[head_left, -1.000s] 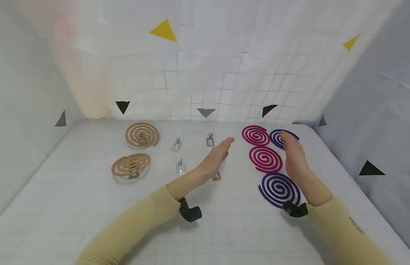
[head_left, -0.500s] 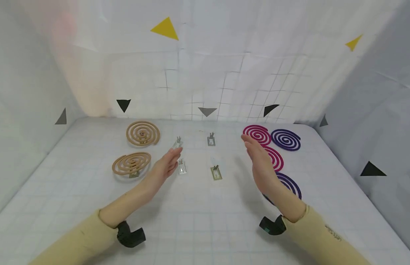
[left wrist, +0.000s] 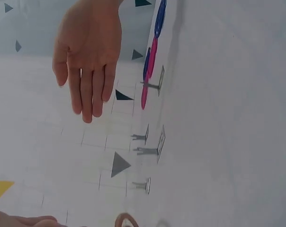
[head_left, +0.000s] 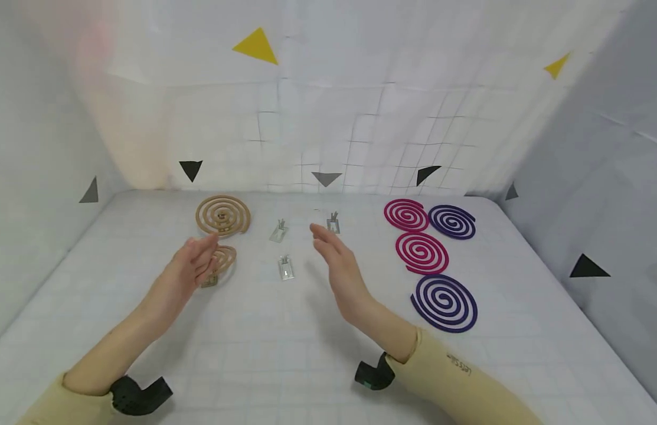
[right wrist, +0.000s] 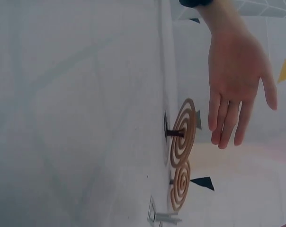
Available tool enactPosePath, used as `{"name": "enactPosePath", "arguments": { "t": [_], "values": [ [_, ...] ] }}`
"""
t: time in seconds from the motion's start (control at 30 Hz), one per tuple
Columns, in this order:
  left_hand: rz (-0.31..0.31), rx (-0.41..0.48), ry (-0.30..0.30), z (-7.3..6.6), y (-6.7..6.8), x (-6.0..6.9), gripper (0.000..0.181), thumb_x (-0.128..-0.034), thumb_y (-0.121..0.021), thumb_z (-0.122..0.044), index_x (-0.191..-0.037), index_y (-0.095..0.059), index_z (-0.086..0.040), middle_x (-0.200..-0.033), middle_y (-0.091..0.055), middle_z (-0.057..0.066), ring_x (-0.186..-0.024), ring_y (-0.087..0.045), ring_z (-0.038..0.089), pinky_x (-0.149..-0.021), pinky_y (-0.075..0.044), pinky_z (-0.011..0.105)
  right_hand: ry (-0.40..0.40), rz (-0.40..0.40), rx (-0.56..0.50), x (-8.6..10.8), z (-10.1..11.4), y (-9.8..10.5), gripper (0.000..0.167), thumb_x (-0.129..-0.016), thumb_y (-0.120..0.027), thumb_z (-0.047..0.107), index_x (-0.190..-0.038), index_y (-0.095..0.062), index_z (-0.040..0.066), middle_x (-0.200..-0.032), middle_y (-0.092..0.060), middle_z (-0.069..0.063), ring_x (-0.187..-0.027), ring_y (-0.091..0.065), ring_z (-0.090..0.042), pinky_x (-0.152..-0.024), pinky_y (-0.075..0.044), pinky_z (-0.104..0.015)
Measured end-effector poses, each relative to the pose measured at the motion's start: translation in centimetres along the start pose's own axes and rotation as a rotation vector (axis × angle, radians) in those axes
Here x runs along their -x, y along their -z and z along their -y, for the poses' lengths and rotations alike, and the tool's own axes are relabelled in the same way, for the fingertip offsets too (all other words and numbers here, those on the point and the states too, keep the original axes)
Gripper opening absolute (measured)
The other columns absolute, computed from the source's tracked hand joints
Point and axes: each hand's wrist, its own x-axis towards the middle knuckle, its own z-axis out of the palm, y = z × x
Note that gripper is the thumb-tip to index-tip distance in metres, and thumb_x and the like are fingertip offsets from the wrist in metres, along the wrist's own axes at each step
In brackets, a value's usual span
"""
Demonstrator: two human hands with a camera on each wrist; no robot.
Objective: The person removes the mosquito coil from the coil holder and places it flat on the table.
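Observation:
My left hand [head_left: 171, 289] hovers with straight fingers over the front tan coil [head_left: 228, 257], partly hiding it; whether they touch is unclear. Behind it lies another tan coil [head_left: 245, 216]. Both coils rest on small metal stands. My right hand [head_left: 349, 283], fingers extended and holding nothing, is above the middle of the table, hiding one stand. Bare metal stands [head_left: 286, 268] stand between the hands. In the left wrist view my right hand [left wrist: 90, 52] shows its palm; in the right wrist view my left hand [right wrist: 235, 75] does too, beyond the tan coils [right wrist: 194, 137].
On the right side of the white table [head_left: 285, 366] lie two pink coils [head_left: 421, 254] and two dark blue coils [head_left: 445, 301]. White sheet walls with yellow, grey and black triangles rise at the back [head_left: 200, 118] and both sides.
Both hands have swept left across the table: the left from the middle stands to the tan coils, the right from the pink and blue coils to the middle. The coils lie as before.

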Motion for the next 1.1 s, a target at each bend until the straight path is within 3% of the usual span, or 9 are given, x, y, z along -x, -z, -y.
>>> {"name": "enactPosePath", "arguments": {
  "t": [0.23, 0.53, 0.8, 0.93, 1.1],
  "values": [
    [-0.041, -0.078, 0.008, 1.2, 3.9, 0.9, 0.074, -0.1082, -0.012, -0.051, -0.158, 0.001, 0.002, -0.165, 0.004, 0.023, -0.153, 0.002, 0.035, -0.112, -0.026, 0.005, -0.012, 0.059, -0.034, -0.2, 0.1, -4.4, 0.044, -0.103, -0.047, 0.032, -0.147, -0.049, 0.026, -0.155, -0.043, 0.007, -0.148, -0.031, -0.018, -0.124, -0.014, -0.054],
    [-0.104, -0.091, 0.058, 3.0, 6.9, 1.2, 0.077, -0.1072, -0.012, -0.054, -0.158, 0.006, 0.002, -0.164, 0.011, 0.024, -0.152, 0.008, 0.036, -0.119, -0.017, 0.012, -0.051, 0.044, -0.066, -1.5, -0.6, -8.7, 0.044, -0.102, -0.048, 0.033, -0.145, -0.052, 0.022, -0.152, -0.047, 0.001, -0.147, -0.034, -0.023, -0.121, -0.023, -0.055],
    [-0.124, -0.020, 0.092, 4.1, 7.8, 1.1, 0.080, -0.1068, -0.012, -0.055, -0.156, 0.007, 0.005, -0.162, 0.013, 0.026, -0.151, 0.012, 0.038, -0.123, -0.013, 0.017, -0.058, 0.027, -0.062, -2.6, -1.8, -10.8, 0.044, -0.102, -0.047, 0.034, -0.144, -0.053, 0.021, -0.152, -0.047, 0.007, -0.146, -0.035, -0.021, -0.121, -0.027, -0.050],
    [-0.128, -0.010, 0.134, 4.4, 7.6, 1.2, 0.082, -0.1059, -0.011, -0.057, -0.156, 0.008, 0.005, -0.163, 0.013, 0.024, -0.151, 0.011, 0.039, -0.124, -0.011, 0.021, -0.041, 0.038, -0.035, -3.0, -2.7, -10.8, 0.046, -0.104, -0.044, 0.034, -0.145, -0.052, 0.015, -0.152, -0.049, 0.000, -0.144, -0.039, -0.024, -0.121, -0.028, -0.049],
    [-0.121, 0.005, 0.172, 4.5, 7.7, 1.4, 0.083, -0.1051, -0.010, -0.059, -0.156, 0.009, 0.004, -0.163, 0.014, 0.023, -0.151, 0.011, 0.039, -0.124, -0.011, 0.023, -0.048, 0.112, -0.030, -3.2, -3.7, -10.9, 0.054, -0.106, -0.037, 0.040, -0.149, -0.047, 0.009, -0.154, -0.045, -0.007, -0.144, -0.039, -0.029, -0.122, -0.028, -0.046]
  ]
}}
